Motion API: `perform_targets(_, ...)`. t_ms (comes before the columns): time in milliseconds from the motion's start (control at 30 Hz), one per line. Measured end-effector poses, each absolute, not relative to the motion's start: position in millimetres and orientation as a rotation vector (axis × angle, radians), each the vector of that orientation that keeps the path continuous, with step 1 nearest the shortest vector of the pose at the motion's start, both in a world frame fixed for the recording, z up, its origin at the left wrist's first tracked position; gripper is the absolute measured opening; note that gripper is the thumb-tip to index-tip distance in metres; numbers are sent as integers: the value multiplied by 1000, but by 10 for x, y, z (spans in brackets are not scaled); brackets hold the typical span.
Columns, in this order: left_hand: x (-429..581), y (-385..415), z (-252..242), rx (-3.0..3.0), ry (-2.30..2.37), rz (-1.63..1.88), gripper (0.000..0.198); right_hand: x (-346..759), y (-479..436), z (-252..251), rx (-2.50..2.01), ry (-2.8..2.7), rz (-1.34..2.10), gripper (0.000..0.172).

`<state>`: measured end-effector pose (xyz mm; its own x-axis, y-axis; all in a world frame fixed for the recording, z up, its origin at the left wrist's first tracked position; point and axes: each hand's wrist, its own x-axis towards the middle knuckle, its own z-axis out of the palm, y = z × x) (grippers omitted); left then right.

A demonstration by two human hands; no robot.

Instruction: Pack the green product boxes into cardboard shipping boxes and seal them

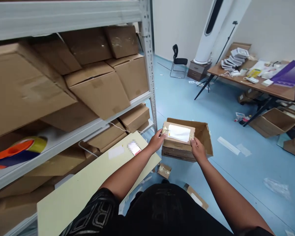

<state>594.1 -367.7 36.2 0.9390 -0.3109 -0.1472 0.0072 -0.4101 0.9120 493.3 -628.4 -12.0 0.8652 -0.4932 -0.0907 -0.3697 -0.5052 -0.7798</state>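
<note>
A small cardboard parcel [178, 143] with a white label [179, 132] on top is held level between my two hands. My left hand [156, 141] grips its left end, and my right hand [198, 149] grips its right end. Clear tape shines at both ends of the parcel. Below and behind it stands a larger open carton [204, 139] on the floor, partly covered by the parcel. To my left lies a pale yellow board [88, 186] with a phone-like object [134, 148] and a white slip of paper [116, 151] on it.
Metal shelving [147, 65] full of cardboard boxes [100, 91] rises on the left. A small taped box [164, 170] and another labelled box [197, 197] lie by my feet. A cluttered table [280, 91], open cartons [274, 124] and a black chair [180, 61] stand farther off.
</note>
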Motion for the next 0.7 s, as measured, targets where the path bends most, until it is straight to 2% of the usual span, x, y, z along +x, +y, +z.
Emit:
perform_targets(167, 6049, -3866, 201, 2010, -201, -358, 49, 5081, -6806, -847, -2503, 837, 220, 73)
perform_targets(333, 5642, -3395, -45, 2049, -228, -570, 40, 5058, -6908, -1583, -2636, 712, 586, 50)
perform_targets(467, 5203, -3030, -235, 2035, -186, -710, 37, 5089, -6966, -2054, -2731, 605, 776, 42)
perform_targets(700, 4819, -2796, -347, 2095, -75, -809, 32, 5424, -7043, -2896, -2806, 297, 1271, 55)
